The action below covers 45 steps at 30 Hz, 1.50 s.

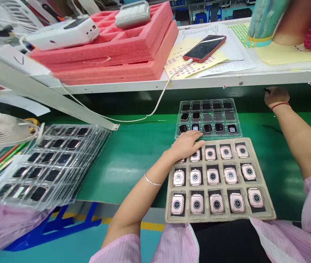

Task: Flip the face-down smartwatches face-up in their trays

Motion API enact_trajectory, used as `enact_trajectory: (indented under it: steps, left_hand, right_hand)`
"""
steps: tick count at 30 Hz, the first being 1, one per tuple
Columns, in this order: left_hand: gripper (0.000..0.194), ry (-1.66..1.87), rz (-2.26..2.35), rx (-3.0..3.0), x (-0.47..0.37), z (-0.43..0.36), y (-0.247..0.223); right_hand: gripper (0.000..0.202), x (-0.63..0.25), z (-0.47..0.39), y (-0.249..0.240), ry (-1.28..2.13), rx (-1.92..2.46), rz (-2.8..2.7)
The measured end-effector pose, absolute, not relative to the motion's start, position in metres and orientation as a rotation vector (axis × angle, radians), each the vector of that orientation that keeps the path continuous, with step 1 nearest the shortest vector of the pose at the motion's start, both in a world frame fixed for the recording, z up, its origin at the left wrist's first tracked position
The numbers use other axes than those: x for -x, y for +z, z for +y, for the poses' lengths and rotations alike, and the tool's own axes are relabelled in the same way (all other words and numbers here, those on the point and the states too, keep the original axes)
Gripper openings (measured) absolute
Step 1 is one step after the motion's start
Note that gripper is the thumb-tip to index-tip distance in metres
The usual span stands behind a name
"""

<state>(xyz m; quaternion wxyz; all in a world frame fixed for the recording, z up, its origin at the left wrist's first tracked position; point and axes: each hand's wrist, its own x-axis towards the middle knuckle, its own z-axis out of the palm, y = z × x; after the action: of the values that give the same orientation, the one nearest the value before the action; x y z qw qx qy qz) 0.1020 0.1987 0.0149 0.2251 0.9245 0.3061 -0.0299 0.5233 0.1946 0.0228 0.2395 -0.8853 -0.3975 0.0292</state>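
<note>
Beige tray: on the near part of the green table, right in front of you, its near side at the table's edge; three rows of five compartments.
Pink watches: in the beige tray, round sensor backs up, dark pads under many of them; the far-left one is mostly under your hand.
Your left hand: palm down over the beige tray's far-left corner, fingers loosely extended and reaching to the clear tray; rests there, not closed round anything you can see.
Clear tray: just beyond the beige tray, near edge close against it; five dark-faced watches in the near row, two more at the left of the middle row.
Your right hand: well apart, far right under the shelf; fingers curled closed round a small dark object, too blurred to name.
Tray stack: clear trays at your left, dark-faced watches in the top one; white fan beside it.
Shelf: white, above the table's far side; bears red foam blocks and a phone lying on papers.
Cable: white, runs from the phone, droops below the shelf edge toward the left post.
</note>
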Motion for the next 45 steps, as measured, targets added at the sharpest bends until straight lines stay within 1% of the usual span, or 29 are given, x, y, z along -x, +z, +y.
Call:
enact_trajectory:
  steps: [2, 4, 7, 9, 11, 14, 16, 18, 22, 28, 31, 33, 37, 39, 42, 45]
  left_hand:
    - [0.058, -0.020, 0.835, -2.569, -0.101, 0.198, 0.011]
    - [0.055, 0.036, 0.834, -2.567, -0.100, 0.197, 0.009]
    - [0.053, 0.061, 0.834, -2.516, -0.099, 0.198, 0.006]
    - [0.051, 0.047, 0.818, -2.463, -0.099, 0.199, 0.006]
    - [0.048, 0.037, 0.800, -2.420, -0.099, 0.199, 0.008]
    - [0.046, 0.039, 0.794, -2.397, -0.100, 0.199, 0.010]
    - [0.046, 0.038, 0.812, -2.393, -0.100, 0.200, 0.010]
    - [0.047, 0.037, 0.836, -2.391, -0.100, 0.202, 0.010]
    - [0.047, 0.039, 0.835, -2.396, -0.098, 0.203, 0.009]
    - [0.046, 0.137, 0.812, -2.486, -0.091, 0.189, 0.013]
    - [0.045, 0.154, 0.720, -2.490, -0.088, 0.183, 0.012]
    - [0.045, 0.152, 0.694, -2.479, -0.087, 0.182, 0.010]
    - [0.046, 0.104, 0.675, -2.442, -0.086, 0.173, 0.011]
    - [0.047, 0.075, 0.693, -2.434, -0.085, 0.167, 0.013]
    - [0.047, 0.058, 0.752, -2.458, -0.085, 0.160, 0.016]
    - [0.046, 0.000, 0.744, -2.482, -0.087, 0.161, 0.018]
  right_hand:
    - [0.040, -0.522, 0.181, 0.029, 0.063, 2.424, -1.128]
    - [0.042, -0.507, 0.157, 0.035, 0.144, 2.324, -1.297]
    - [0.032, -0.466, 0.099, 0.047, 0.425, 2.002, -1.548]
    - [0.022, -0.436, 0.056, 0.051, 0.627, 1.814, -1.686]
    - [0.016, -0.409, 0.021, 0.049, 0.603, 1.735, -1.815]
    - [0.017, -0.385, -0.003, 0.035, 0.352, 1.767, -1.976]
    - [0.018, -0.380, -0.003, 0.026, 0.266, 1.796, -2.036]
    - [0.017, -0.380, 0.003, 0.022, 0.266, 1.828, -2.075]
    - [0.015, -0.383, 0.010, 0.029, 0.259, 1.897, -2.086]
    - [0.019, -0.389, 0.014, 0.041, 0.381, 1.912, -1.891]
    - [0.018, -0.393, 0.022, 0.040, 0.416, 1.944, -1.927]
    - [0.018, -0.397, 0.027, 0.039, 0.498, 1.965, -1.937]
    - [0.029, -0.408, 0.032, 0.041, 0.740, 1.978, -1.928]
    - [0.034, -0.412, 0.030, 0.042, 0.810, 1.976, -1.937]
    - [0.036, -0.414, 0.026, 0.042, 0.839, 1.952, -1.935]
    - [0.035, -0.411, 0.024, 0.039, 0.789, 1.940, -1.915]
